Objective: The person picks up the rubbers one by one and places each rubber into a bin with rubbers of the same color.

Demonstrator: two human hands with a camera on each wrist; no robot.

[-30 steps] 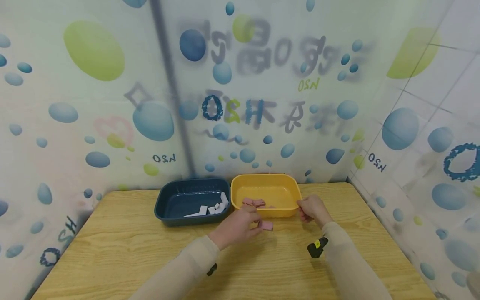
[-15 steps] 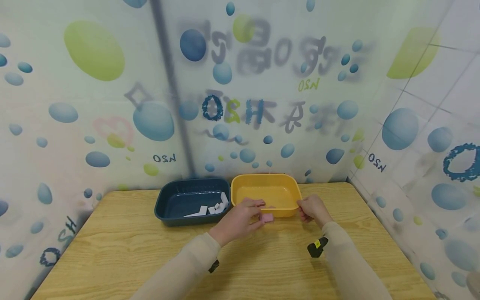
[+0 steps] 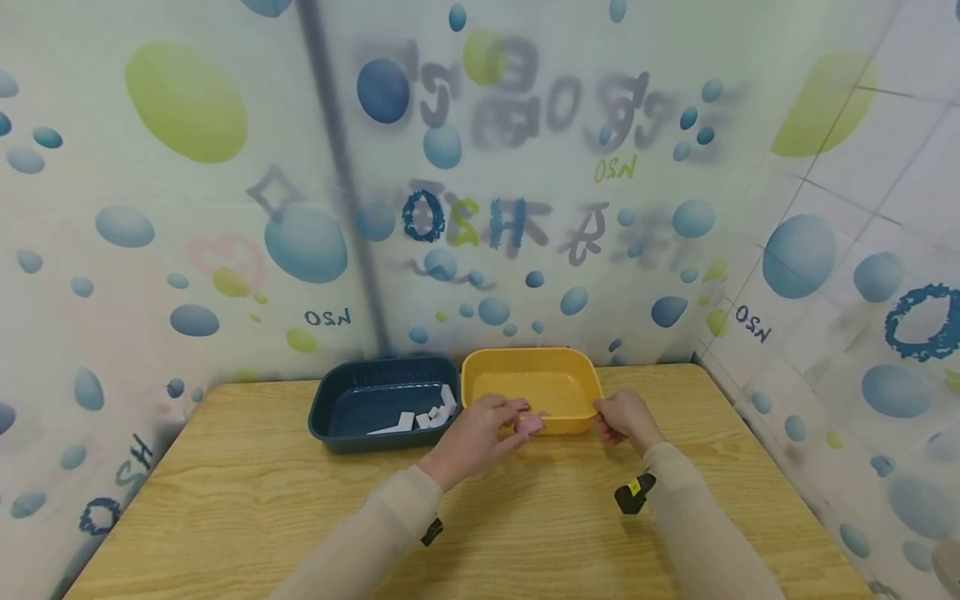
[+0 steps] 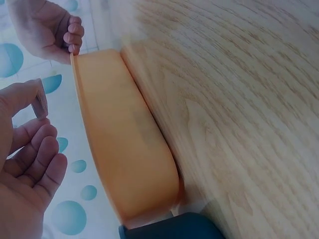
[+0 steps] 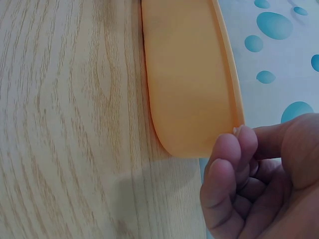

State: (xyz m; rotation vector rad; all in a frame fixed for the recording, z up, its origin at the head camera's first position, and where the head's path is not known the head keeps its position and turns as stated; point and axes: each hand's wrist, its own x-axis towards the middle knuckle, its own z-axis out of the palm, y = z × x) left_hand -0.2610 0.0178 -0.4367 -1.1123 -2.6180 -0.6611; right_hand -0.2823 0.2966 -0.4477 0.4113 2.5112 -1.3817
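My left hand (image 3: 474, 437) pinches a small flat pink block (image 3: 529, 424) between thumb and finger at the near rim of the yellow bin (image 3: 536, 382). From the left wrist view, the block (image 4: 41, 103) is seen edge-on, above rim height, with the other fingers loosely bent. Pink pieces lying in the bin are mostly hidden behind this hand. At the bin's near right corner, my right hand (image 3: 627, 415) grips the rim. Its thumb and fingers (image 5: 225, 149) pinch that corner in the right wrist view.
A dark blue bin (image 3: 352, 404) with several white blocks (image 3: 424, 419) stands directly left of the yellow one. Both bins sit at the back of the wooden table (image 3: 247, 467), close to a patterned curtain wall (image 3: 525, 167).
My left hand has picked up the pink block from the table in front of the yellow bin and raised it to the rim. The right hand has stayed on the corner.
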